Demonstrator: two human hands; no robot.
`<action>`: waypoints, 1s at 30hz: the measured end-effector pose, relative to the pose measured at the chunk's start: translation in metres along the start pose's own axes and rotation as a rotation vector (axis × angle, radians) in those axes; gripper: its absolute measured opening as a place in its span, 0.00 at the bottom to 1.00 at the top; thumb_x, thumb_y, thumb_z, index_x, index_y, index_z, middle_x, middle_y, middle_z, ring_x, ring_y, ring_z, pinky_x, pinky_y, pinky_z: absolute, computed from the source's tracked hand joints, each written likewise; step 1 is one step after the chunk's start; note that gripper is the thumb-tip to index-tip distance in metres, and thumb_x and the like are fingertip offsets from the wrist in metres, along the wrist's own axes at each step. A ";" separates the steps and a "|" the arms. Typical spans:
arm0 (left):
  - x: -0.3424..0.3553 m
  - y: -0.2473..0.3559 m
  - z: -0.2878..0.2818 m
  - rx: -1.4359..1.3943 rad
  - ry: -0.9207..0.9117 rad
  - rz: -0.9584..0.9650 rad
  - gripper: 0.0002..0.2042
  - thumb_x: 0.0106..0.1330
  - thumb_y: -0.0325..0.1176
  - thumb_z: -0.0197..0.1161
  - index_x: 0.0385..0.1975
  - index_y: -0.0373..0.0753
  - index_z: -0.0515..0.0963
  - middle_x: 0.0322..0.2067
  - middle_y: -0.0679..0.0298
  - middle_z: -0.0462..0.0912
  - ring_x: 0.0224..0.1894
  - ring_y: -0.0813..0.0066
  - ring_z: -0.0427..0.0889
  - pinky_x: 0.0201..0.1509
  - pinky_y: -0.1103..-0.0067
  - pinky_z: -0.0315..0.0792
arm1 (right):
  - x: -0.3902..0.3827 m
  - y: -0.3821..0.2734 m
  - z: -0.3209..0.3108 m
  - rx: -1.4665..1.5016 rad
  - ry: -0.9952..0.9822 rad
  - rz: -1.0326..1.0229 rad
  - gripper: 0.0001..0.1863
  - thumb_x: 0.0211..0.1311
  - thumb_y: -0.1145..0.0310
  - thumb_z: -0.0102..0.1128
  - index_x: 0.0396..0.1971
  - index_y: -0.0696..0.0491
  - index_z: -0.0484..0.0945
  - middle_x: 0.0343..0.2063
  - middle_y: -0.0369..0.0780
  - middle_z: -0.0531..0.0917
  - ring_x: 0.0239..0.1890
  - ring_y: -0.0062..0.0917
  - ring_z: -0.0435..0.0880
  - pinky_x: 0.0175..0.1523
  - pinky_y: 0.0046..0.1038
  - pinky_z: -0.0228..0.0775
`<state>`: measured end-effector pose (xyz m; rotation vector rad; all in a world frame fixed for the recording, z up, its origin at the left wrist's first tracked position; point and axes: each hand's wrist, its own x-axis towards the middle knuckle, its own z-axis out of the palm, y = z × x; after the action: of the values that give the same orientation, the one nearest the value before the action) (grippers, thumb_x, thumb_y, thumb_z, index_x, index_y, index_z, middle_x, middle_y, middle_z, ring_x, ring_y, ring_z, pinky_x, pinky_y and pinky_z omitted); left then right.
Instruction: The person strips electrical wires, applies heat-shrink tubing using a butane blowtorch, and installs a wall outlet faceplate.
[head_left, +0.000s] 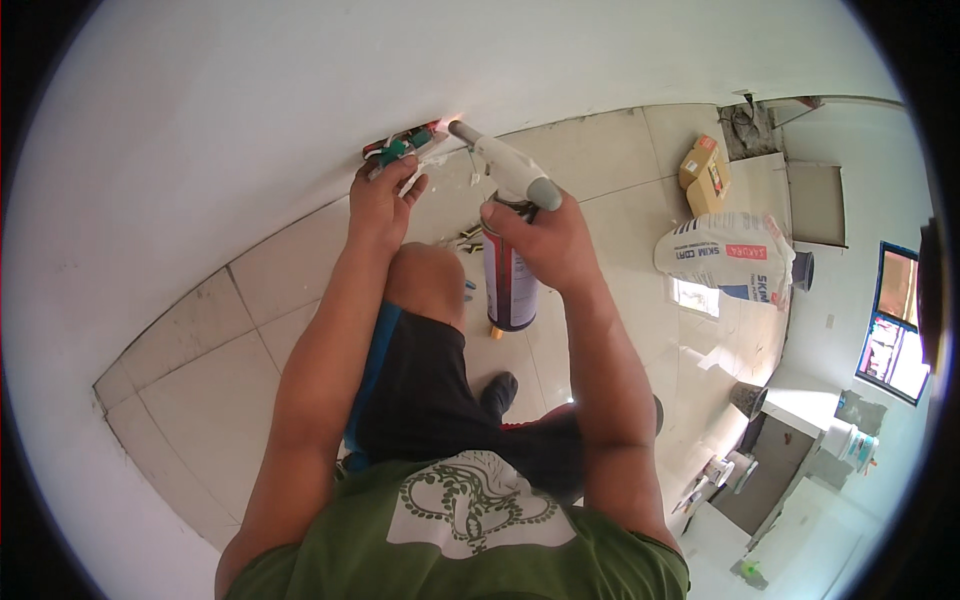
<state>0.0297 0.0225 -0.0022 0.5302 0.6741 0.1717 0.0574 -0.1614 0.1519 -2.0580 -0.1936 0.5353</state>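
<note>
At the foot of the white wall, an opening (372, 147) holds electrical wiring (398, 148) in green, red and white. My left hand (382, 208) pinches a green part of it; whether that is wire or a fitting, I cannot tell. My right hand (548, 245) grips a gas torch, its white-and-grey head (508, 168) screwed onto a dark can (512, 285). The nozzle (463, 131) points left at the wiring, its tip a short way from the red end. A bright orange-pink glow shows on the wall just beyond the tip.
Hand tools (465, 238) lie on the tiled floor beside my knee, partly hidden by it. Further right stand a cardboard box (705, 175), a large white sack (715, 248) and a dark bucket (748, 400). White crumbs (474, 180) litter the tiles below the opening.
</note>
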 end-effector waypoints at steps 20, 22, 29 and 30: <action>-0.002 -0.009 -0.005 -0.068 -0.018 -0.047 0.18 0.58 0.24 0.71 0.46 0.37 0.74 0.40 0.66 0.81 0.45 0.75 0.77 0.54 0.69 0.75 | 0.007 -0.013 0.006 -0.169 -0.019 0.014 0.22 0.54 0.59 0.67 0.44 0.59 0.80 0.25 0.42 0.84 0.29 0.30 0.83 0.40 0.32 0.75; -0.002 -0.009 -0.003 -0.069 -0.015 -0.043 0.18 0.58 0.24 0.71 0.47 0.38 0.74 0.40 0.66 0.81 0.45 0.75 0.77 0.54 0.69 0.75 | 0.006 -0.015 0.004 -0.140 -0.003 0.022 0.21 0.54 0.59 0.67 0.43 0.59 0.80 0.26 0.43 0.85 0.29 0.29 0.84 0.40 0.31 0.75; -0.005 -0.005 0.000 -0.055 -0.001 0.002 0.18 0.59 0.24 0.70 0.48 0.36 0.73 0.42 0.64 0.81 0.46 0.72 0.78 0.55 0.68 0.75 | -0.001 -0.002 -0.009 -0.035 0.024 0.022 0.20 0.56 0.61 0.67 0.42 0.61 0.80 0.26 0.39 0.85 0.30 0.22 0.81 0.39 0.27 0.74; -0.008 -0.004 0.001 -0.049 0.003 0.036 0.18 0.60 0.23 0.69 0.49 0.36 0.73 0.42 0.63 0.80 0.47 0.71 0.79 0.55 0.68 0.76 | -0.003 0.011 -0.013 0.069 0.092 -0.007 0.19 0.56 0.62 0.66 0.42 0.61 0.80 0.26 0.38 0.84 0.31 0.20 0.81 0.39 0.26 0.73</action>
<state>0.0245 0.0165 0.0008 0.4956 0.6620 0.2223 0.0602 -0.1782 0.1492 -2.0096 -0.1261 0.4358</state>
